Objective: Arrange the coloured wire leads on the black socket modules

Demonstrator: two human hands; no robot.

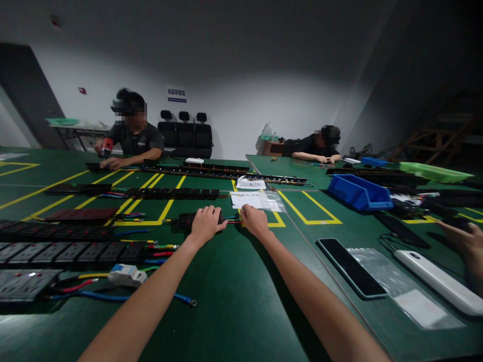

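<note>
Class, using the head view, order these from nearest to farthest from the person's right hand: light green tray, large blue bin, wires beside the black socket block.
1. Wires: just left of the right hand, by its fingers.
2. Large blue bin: off to the right.
3. Light green tray: farther right, beyond the bin.

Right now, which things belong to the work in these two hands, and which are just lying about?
In hand:
black rectangular socket block, under the left hand
thin coloured wires, by the right hand

Apparently just lying about:
black-screened phone with a pale rim
long white rounded device
clear plastic bag
</note>
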